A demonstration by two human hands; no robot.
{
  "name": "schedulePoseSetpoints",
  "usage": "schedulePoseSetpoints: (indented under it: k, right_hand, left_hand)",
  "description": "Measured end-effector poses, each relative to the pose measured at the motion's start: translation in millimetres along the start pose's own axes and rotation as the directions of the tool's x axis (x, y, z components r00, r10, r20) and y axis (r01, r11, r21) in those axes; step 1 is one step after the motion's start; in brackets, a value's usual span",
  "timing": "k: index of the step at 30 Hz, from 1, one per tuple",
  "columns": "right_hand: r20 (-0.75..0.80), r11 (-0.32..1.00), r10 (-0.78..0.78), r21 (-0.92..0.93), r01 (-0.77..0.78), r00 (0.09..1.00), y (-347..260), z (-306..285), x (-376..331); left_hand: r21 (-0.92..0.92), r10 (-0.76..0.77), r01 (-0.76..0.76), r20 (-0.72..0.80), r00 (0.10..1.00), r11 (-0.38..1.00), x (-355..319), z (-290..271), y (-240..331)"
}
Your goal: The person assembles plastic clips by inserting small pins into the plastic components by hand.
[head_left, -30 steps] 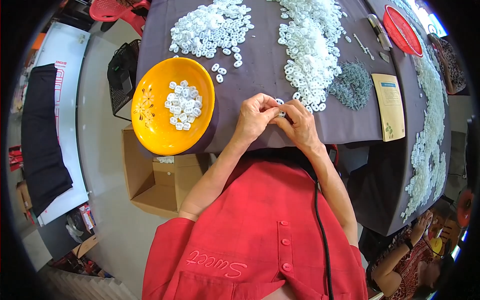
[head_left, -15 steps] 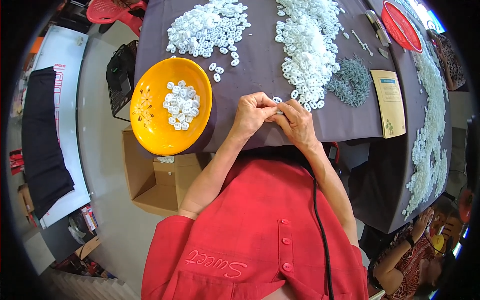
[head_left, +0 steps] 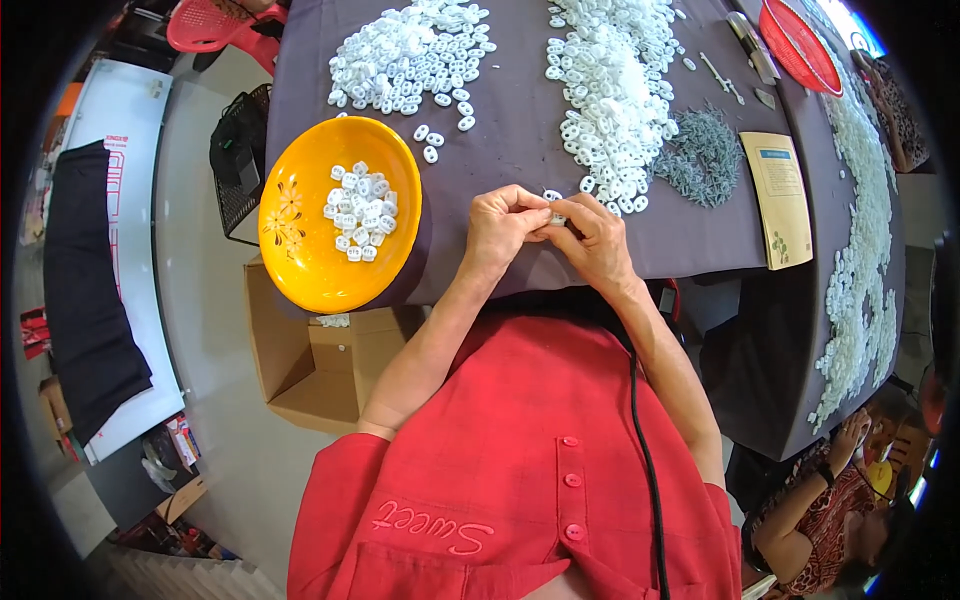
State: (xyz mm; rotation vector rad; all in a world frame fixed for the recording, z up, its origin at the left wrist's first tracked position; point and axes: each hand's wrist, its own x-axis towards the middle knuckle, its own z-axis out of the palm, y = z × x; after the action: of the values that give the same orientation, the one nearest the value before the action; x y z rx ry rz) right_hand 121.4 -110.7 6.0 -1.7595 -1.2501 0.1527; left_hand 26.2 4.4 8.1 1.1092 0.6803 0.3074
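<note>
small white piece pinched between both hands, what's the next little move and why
Probably finish pressing it together, then drop it into the orange bowl. Both the left hand and right hand pinch the small white piece at the table edge, and the bowl already holds similar white pieces.

Bare cloth [head_left: 500, 150] between bowl [head_left: 300, 270], white pile [head_left: 610, 90].

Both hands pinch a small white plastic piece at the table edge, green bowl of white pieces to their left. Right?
Not quite: the round plastic bowl is orange, not green, as the head view shows. The rest holds: the left hand and right hand pinch a small white plastic piece at the edge of the grey-clothed table.
</note>
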Motion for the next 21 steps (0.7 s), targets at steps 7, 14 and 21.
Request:
schedulePoseSetpoints:
  k: [7, 14, 21]
  right_hand:
    - [0.035, 0.988, 0.117, 0.099, -0.12, 0.993, -8.5, -3.2, -4.5]
    - [0.031, 0.985, 0.143, 0.089, -0.146, 0.989, -10.1, -5.6, -4.4]
    - [0.003, 0.978, 0.186, 0.096, -0.185, 0.983, -10.5, -3.6, -2.1]
  left_hand:
    - [0.006, 0.012, -0.012, -0.03, 0.999, 1.0, -3.6, -0.7, -0.6]
    - [0.016, 0.001, 0.0, -0.017, 1.0, 1.0, -3.4, -0.9, -0.1]
    - [-0.005, 0.041, -0.041, 0.025, 0.999, 0.999, -2.4, -6.0, -4.5]
